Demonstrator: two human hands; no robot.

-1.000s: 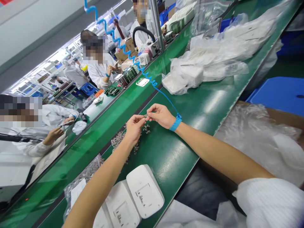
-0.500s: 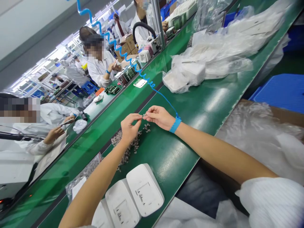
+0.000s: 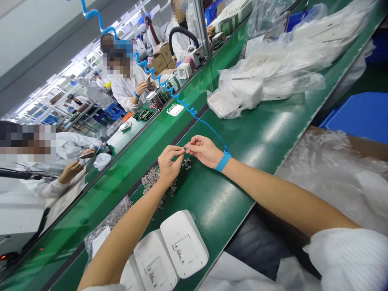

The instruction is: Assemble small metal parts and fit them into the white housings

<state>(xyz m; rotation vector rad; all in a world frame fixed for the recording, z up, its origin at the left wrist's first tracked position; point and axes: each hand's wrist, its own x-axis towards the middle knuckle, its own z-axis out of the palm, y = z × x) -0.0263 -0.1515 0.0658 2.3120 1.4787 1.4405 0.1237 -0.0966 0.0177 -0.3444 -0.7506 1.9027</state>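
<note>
My left hand [image 3: 169,163] and my right hand [image 3: 204,149] meet fingertip to fingertip above the green conveyor belt [image 3: 263,133], both pinching one small metal part [image 3: 185,148]. Under my left hand lies a heap of several similar small metal parts [image 3: 151,178]; a few more [image 3: 187,163] sit just below my right hand. A blue wrist strap [image 3: 223,161] circles my right wrist, and its coiled blue cord [image 3: 157,76] runs up and away to the left.
White plastic covers [image 3: 182,242] lie overlapped at the belt's near edge, beside a clear bag of parts [image 3: 106,226]. Plastic-bagged white housings [image 3: 273,76] pile at the far right. Co-workers in white coats sit across the line. A blue bin [image 3: 360,117] stands at right.
My hands stay joined on the small part with only slight shifts. The view has drifted a little, and the coiled cord has swung to the left.
</note>
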